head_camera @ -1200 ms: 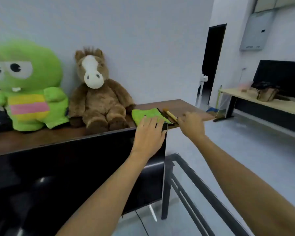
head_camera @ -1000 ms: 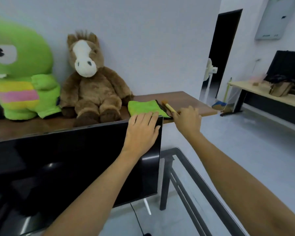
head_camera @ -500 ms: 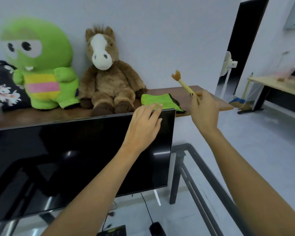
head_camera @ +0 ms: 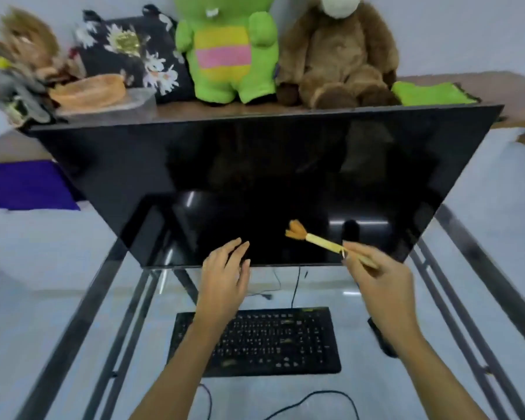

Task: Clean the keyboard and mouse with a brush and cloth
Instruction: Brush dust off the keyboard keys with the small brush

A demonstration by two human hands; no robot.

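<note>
A black keyboard [head_camera: 273, 341] lies on the glass desk [head_camera: 73, 313] in front of me. The black mouse [head_camera: 379, 338] sits to its right, mostly hidden behind my right forearm. My right hand [head_camera: 379, 283] holds a yellow-handled brush [head_camera: 315, 241] in the air before the monitor, bristles pointing up and left. My left hand [head_camera: 225, 277] hovers above the keyboard's far edge, fingers apart, holding nothing. The green cloth [head_camera: 431, 93] lies folded on the wooden shelf behind the monitor, at the right.
A large dark monitor [head_camera: 270, 177] stands across the desk's back. On the wooden shelf [head_camera: 497, 86] behind it sit a brown horse plush [head_camera: 340, 53], a green plush [head_camera: 228, 53], a floral bag [head_camera: 128, 53] and a clear container [head_camera: 106, 98]. Cables trail under the glass.
My view has tipped down from the shelf to the desk. My right hand brought the brush down from the shelf. My left hand left the monitor's top edge and dropped toward the keyboard.
</note>
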